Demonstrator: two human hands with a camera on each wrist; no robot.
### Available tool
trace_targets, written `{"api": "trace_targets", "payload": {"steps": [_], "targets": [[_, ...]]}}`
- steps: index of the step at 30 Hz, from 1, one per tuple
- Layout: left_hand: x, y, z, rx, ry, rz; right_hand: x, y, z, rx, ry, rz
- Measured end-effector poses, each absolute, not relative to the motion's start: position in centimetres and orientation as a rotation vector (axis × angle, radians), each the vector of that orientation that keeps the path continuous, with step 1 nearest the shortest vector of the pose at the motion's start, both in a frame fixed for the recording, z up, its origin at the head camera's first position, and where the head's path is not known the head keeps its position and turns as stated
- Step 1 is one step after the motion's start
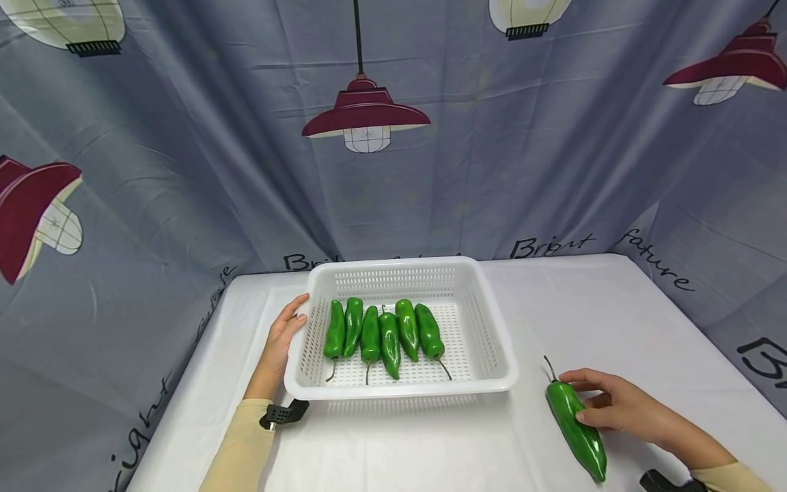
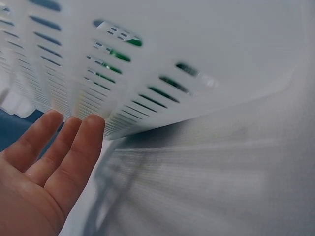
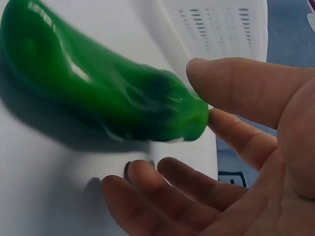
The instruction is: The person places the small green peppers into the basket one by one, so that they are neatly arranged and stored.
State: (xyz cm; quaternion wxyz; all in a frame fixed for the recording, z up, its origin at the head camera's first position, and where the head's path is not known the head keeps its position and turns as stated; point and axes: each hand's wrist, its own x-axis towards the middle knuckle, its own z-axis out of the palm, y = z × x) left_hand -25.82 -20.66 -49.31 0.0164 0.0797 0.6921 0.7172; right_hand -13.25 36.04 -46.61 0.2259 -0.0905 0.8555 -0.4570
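In the head view, a white plastic basket (image 1: 402, 391) with slotted walls holds several green peppers (image 1: 389, 342) in a row. My left hand (image 1: 284, 335) rests its fingers against the basket's left wall. Seen from the left wrist, three nearly straight fingers (image 2: 81, 142) meet the slotted side. At the lower right, my right hand (image 1: 624, 403) pinches a larger, glossy green pepper (image 1: 574, 430) near its stem end, thumb in front and index finger behind. The right wrist view has the pepper (image 3: 98, 83) at the thumb (image 3: 231, 83), the other fingers spread below; the index fingertip is hidden.
A white cloth (image 1: 430, 444) covers the table. Behind and around it hangs a grey-blue curtain (image 1: 461, 184) printed with lamps and lettering. Black bands (image 1: 284, 414) circle both wrists. The basket stands near the table's back edge, left of the right hand.
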Motion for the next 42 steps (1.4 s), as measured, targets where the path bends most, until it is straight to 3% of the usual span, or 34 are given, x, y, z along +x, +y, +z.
{"api": "trace_targets", "payload": {"steps": [7,33,42], "targets": [[-25.8,-20.7,-49.3,0.259,2.148,2.242,-13.3,34.8,-46.8,-0.323,2.499,-1.118],[-25.9,-20.9,-49.5,0.272,2.13,2.246,-13.5,32.4,-46.7,-0.166,2.491,-1.191],[-26.0,-20.8,-49.6,0.286,2.135,2.243,-14.6,32.6,-44.8,-0.209,2.525,-1.241]]}}
